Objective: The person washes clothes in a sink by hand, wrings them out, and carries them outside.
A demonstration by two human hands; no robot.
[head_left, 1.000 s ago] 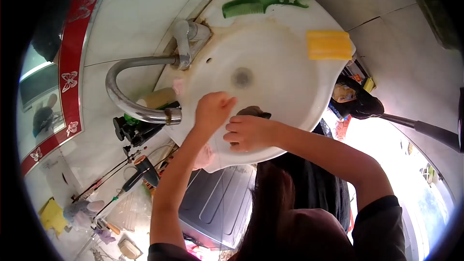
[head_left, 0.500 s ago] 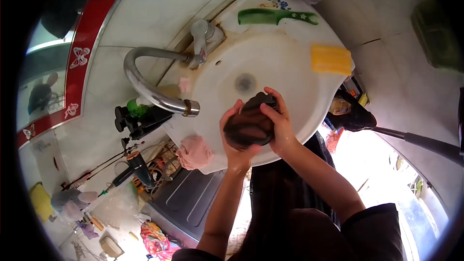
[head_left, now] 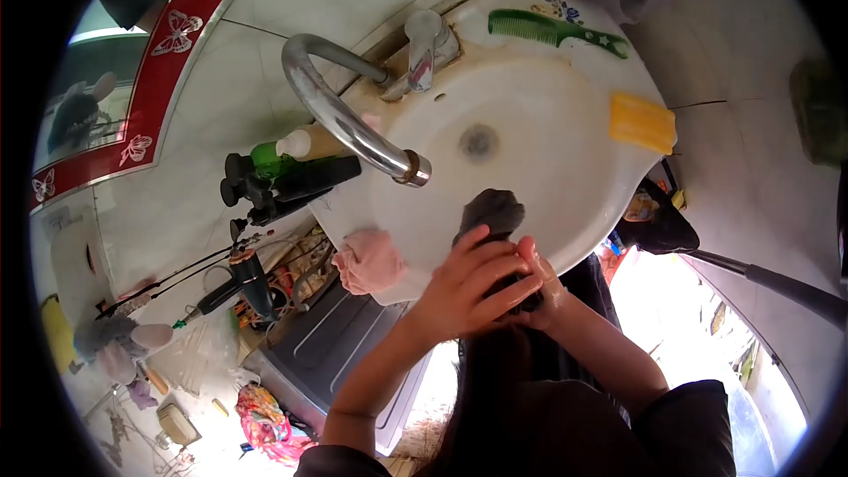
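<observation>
At the left edge of the sink (head_left: 565, 146), the chrome tap (head_left: 346, 126) arches over the basin. A crumpled pink cloth (head_left: 367, 262) sits at the near left corner. Next comes my left grip (head_left: 470, 291), fingers bent and closed across a dark bundle (head_left: 493, 212), which I hold above the sink's near edge, its top end poking out past my fingertips. My right grip (head_left: 549, 300) cups the bundle's other side, partly hidden. A green comb (head_left: 556, 33) lies along the far edge, and a yellow block (head_left: 642, 122) on the right edge.
</observation>
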